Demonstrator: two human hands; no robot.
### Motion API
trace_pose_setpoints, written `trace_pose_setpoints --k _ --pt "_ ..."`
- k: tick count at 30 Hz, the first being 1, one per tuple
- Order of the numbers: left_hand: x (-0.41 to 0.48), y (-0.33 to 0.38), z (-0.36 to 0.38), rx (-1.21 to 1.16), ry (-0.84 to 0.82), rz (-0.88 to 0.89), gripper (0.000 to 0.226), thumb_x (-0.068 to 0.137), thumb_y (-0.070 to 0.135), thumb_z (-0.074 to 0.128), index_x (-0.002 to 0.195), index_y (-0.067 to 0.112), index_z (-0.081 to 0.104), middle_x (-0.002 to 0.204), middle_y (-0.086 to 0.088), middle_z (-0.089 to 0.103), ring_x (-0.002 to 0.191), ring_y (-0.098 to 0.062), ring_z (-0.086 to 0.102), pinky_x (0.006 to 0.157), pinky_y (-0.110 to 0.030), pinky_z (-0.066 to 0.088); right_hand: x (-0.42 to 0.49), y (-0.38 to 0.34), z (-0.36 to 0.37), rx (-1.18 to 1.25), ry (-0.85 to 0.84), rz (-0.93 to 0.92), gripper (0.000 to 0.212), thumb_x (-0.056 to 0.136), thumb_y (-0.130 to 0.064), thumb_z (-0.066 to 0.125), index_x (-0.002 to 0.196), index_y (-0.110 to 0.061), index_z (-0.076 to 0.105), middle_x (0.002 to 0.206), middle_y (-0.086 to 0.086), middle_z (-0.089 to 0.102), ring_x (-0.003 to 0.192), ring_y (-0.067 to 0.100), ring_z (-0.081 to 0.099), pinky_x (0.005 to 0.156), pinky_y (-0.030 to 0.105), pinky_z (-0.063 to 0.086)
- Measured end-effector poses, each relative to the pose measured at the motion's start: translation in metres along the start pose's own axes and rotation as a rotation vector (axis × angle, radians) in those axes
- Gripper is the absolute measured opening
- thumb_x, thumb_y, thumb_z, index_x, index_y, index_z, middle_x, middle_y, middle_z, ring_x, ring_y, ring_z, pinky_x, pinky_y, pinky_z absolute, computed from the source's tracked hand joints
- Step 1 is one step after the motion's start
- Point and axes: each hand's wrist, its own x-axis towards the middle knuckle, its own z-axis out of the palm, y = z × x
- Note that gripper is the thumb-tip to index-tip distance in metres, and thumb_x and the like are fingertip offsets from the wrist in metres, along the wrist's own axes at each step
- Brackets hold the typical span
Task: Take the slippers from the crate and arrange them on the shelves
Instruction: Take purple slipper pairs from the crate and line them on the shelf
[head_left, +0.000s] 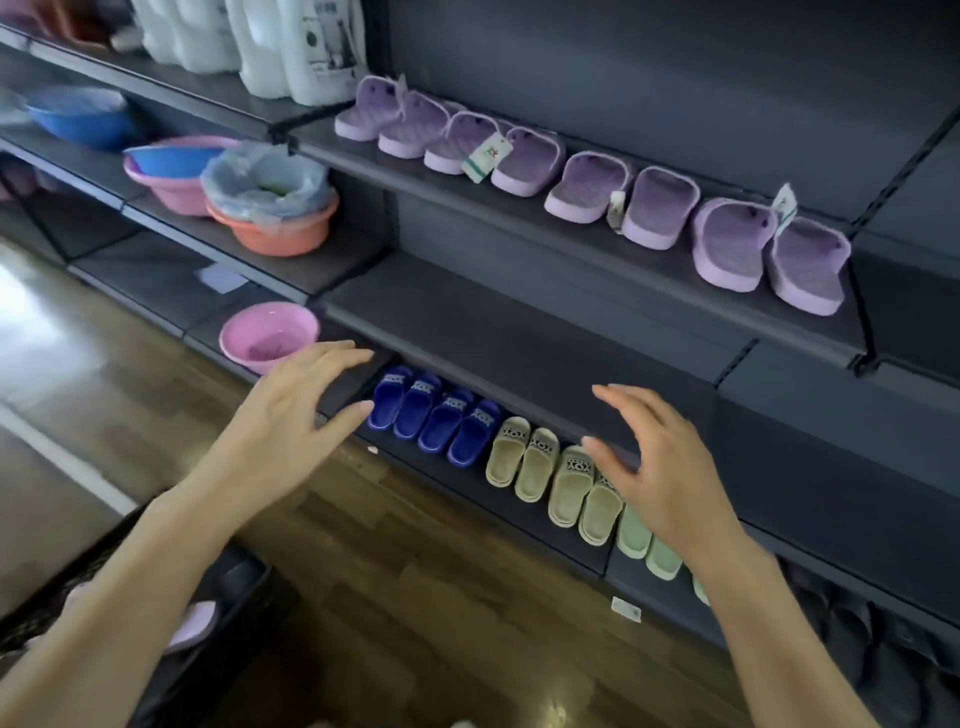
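Nearest you, under your left forearm, the dark crate sits on the wooden floor. One lilac slipper shows inside it. You cannot tell how many more are there, because your arm covers most of the crate.

Both hands are free. Your left grip hovers with fingers spread and lightly bent, holding nothing, in front of the left end of the bottom shelf. Your right grip is spread just as wide and also holds nothing. It hangs in front of the beige slippers and covers part of that row.

The step in hand looks like going back for more stock. Bring the left grip down and toward you to the crate and take the lilac slipper by its strap or side. If its mate is there, lift it with the other hand so a pair goes up together. It matches the lilac row on the upper shelf, far and to the right. Set it facing as the others do, in line and just beside its neighbour, and mind the hanging tags.

The slipper lies well apart from both grips. It is near and left of the left one, below your forearm, and farther from the right one. The blue slippers sit between the two grips, farther in.
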Motion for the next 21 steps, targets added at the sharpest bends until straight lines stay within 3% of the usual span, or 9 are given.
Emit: trace_pose_setpoints --k 2,5,9,16,21 --pt "-0.019 -0.018 -0.017 0.012 0.033 -0.061 0.06 0.081 0.054 0.04 0.125 0.017 0.055 0.131 -0.003 0.054 0.122 -0.021 0.047 0.105 -0.035 0.032 0.009 -0.025 0.012 0.01 -0.043 -0.06 0.046 0.089 -0.031 0.058 0.133 -0.019 0.048 0.135 -0.004 0.048 0.123 0.015 0.045 0.097 0.025 0.028" --pt "-0.052 -0.044 -0.045 0.01 0.069 -0.14 0.058 0.081 0.054 0.041 0.126 0.019 0.055 0.131 0.0 0.053 0.123 -0.023 0.047 0.103 -0.048 0.037 0.022 -0.071 0.033 0.015 -0.076 -0.144 0.047 0.089 -0.03 0.059 0.133 -0.018 0.049 0.136 -0.002 0.048 0.124 0.016 0.044 0.1 0.028 0.03" --pt "-0.103 -0.087 -0.09 0.039 0.101 -0.254 0.055 0.08 0.054 0.042 0.124 0.022 0.055 0.131 0.003 0.052 0.118 -0.024 0.05 0.097 -0.049 0.042 0.031 -0.145 0.069 0.053 -0.125 -0.232 0.047 0.089 -0.031 0.059 0.133 -0.018 0.049 0.137 -0.002 0.047 0.127 0.017 0.041 0.1 0.025 0.027" --pt "-0.19 -0.157 -0.156 0.085 0.148 -0.418 0.056 0.08 0.052 0.042 0.12 0.017 0.059 0.126 -0.001 0.055 0.114 -0.026 0.054 0.099 -0.049 0.041 0.036 -0.265 0.136 0.126 -0.269 -0.392 0.05 0.088 -0.044 0.052 0.134 -0.024 0.046 0.139 -0.006 0.044 0.128 0.012 0.038 0.104 0.028 0.027" --pt "-0.239 -0.19 -0.182 0.109 0.197 -0.56 0.057 0.078 0.054 0.04 0.12 0.02 0.058 0.127 0.002 0.053 0.115 -0.025 0.052 0.099 -0.046 0.041 0.038 -0.328 0.176 0.169 -0.386 -0.504 0.05 0.089 -0.035 0.058 0.135 -0.023 0.046 0.141 -0.004 0.042 0.13 0.012 0.035 0.106 0.028 0.025"
